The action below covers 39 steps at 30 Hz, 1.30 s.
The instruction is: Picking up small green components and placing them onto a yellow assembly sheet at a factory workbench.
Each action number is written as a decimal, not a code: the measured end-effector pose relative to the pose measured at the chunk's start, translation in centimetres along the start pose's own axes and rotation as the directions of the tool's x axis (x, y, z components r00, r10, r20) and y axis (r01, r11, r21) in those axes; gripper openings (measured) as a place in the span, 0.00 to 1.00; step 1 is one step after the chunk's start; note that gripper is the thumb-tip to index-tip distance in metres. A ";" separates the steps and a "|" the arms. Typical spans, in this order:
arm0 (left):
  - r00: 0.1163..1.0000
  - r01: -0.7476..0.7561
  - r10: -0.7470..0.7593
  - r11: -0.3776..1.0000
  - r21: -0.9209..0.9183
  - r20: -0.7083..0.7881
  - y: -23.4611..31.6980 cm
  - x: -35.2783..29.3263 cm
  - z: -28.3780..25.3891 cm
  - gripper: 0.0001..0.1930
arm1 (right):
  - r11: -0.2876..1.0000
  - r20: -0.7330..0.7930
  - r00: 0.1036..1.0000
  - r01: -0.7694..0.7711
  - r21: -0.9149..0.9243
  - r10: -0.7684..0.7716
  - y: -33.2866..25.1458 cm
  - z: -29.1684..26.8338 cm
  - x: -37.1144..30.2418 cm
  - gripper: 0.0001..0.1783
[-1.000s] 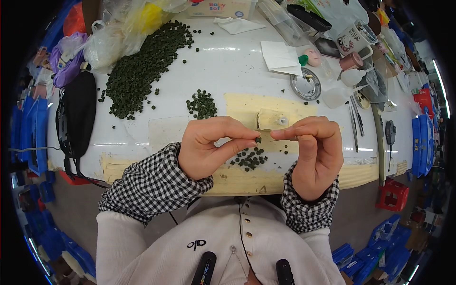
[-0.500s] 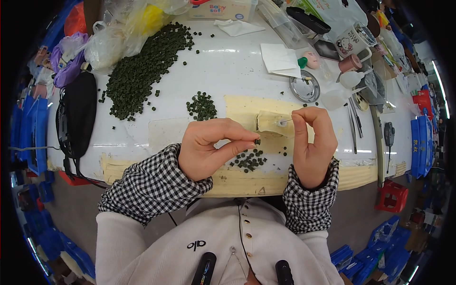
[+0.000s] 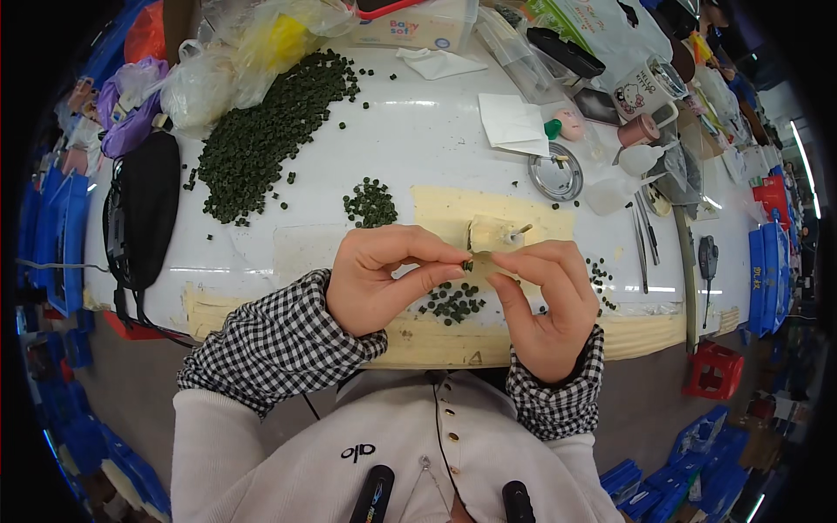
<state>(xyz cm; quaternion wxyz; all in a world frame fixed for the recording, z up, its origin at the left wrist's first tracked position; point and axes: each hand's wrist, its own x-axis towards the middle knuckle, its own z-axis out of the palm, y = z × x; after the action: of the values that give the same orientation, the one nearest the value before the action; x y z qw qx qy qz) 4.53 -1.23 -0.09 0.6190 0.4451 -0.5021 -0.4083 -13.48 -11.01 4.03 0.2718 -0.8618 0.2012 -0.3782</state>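
Note:
Between the thumb and index finger of my left hand (image 3: pixel 384 277) is a small dark green piece (image 3: pixel 468 265), mostly covered by the fingertips. My right hand (image 3: pixel 549 305) is just right of it, its thumb and fingers apart, with nothing visible between them. Behind both hands stands a pale yellowish block (image 3: pixel 488 234) with a thin stick (image 3: pixel 522 231) poking out of its right side. More dark green pieces (image 3: pixel 452 303) lie below my fingertips, and others (image 3: pixel 602 277) are scattered right of my right hand.
A large pile of green pieces (image 3: pixel 270 144) and a smaller heap (image 3: pixel 370 202) lie to the left, beside a black pouch (image 3: pixel 148 209). On the right are a round metal dish (image 3: pixel 554 173), tweezers (image 3: pixel 643 244), white paper (image 3: pixel 513 122) and a mug (image 3: pixel 647 89).
My right hand has let go of the thin stick at the block and moved left and nearer to me, toward the piece in my left hand. The left hand has barely moved.

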 end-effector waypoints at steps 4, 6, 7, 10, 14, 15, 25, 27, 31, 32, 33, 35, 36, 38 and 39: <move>1.000 0.000 0.000 1.000 0.006 0.005 0.2 0.1 0.0 0.09 | 0.996 0.026 0.999 -0.023 0.084 0.021 0.2 0.5 -0.2 0.14; 1.000 -0.007 0.007 1.000 0.010 0.008 0.2 0.1 0.0 0.09 | 0.995 0.031 1.000 -0.002 0.099 -0.001 0.4 0.7 -0.2 0.14; 1.000 -0.010 0.010 1.000 0.011 0.009 0.1 0.1 0.0 0.09 | 0.994 0.033 0.999 0.009 0.107 -0.012 0.4 0.8 -0.2 0.13; 1.000 -0.018 0.018 1.000 0.010 0.010 0.0 0.1 0.1 0.09 | 0.992 0.034 0.999 -0.005 0.123 0.001 0.4 0.8 -0.2 0.13; 0.998 -0.067 0.066 0.996 0.064 0.018 -0.1 0.2 0.0 0.09 | 0.991 0.039 0.999 -0.017 0.132 0.012 0.5 1.0 -0.3 0.13; 0.997 -0.081 0.079 0.994 0.071 0.017 -0.1 0.2 0.0 0.09 | 0.991 0.038 0.999 -0.019 0.133 0.014 0.5 1.0 -0.3 0.13; 0.995 -0.101 0.100 0.991 0.090 0.015 -0.1 0.2 0.0 0.09 | 0.989 0.044 0.999 -0.029 0.145 0.022 0.5 1.0 -0.5 0.13; 0.996 -0.093 0.092 0.992 0.090 0.017 0.0 0.2 0.0 0.09 | 0.988 0.051 0.998 -0.034 0.153 0.026 0.4 1.0 -0.4 0.13; 0.996 -0.086 0.085 0.992 0.087 0.020 0.2 0.2 0.0 0.09 | 0.985 0.057 0.998 -0.025 0.169 0.015 0.6 1.0 -0.5 0.13; 0.995 -0.098 0.095 0.989 0.107 0.026 0.2 0.2 0.0 0.09 | 0.985 0.060 0.998 -0.023 0.172 0.013 0.6 0.9 -0.5 0.13; 0.994 -0.109 0.106 0.986 0.126 0.032 0.2 0.2 0.0 0.09 | 0.984 0.064 0.998 -0.021 0.175 0.010 0.7 0.9 -0.5 0.13; 0.989 -0.145 0.139 0.973 0.182 0.045 0.3 0.3 -0.1 0.09 | 0.984 0.068 0.998 -0.023 0.178 0.011 0.7 0.9 -0.5 0.14; 0.985 -0.169 0.162 0.961 0.218 0.054 0.5 0.4 -0.2 0.09 | 0.984 0.068 0.998 -0.027 0.178 0.015 0.6 0.9 -0.6 0.14; 0.977 -0.211 0.200 0.938 0.276 0.067 0.6 0.5 -0.2 0.09 | 0.984 0.066 0.998 -0.026 0.176 0.014 0.7 0.9 -0.6 0.14; 0.974 -0.228 0.216 0.927 0.299 0.071 0.6 0.6 -0.2 0.10 | 0.985 0.064 0.998 -0.021 0.173 0.010 0.8 1.0 -0.7 0.14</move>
<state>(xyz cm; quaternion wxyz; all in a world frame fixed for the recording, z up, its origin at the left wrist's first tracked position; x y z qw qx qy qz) 4.88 -1.57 0.64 0.5756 0.4679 -0.6176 -0.2615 -13.29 -10.95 2.64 0.3548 -0.8447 0.1656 -0.3650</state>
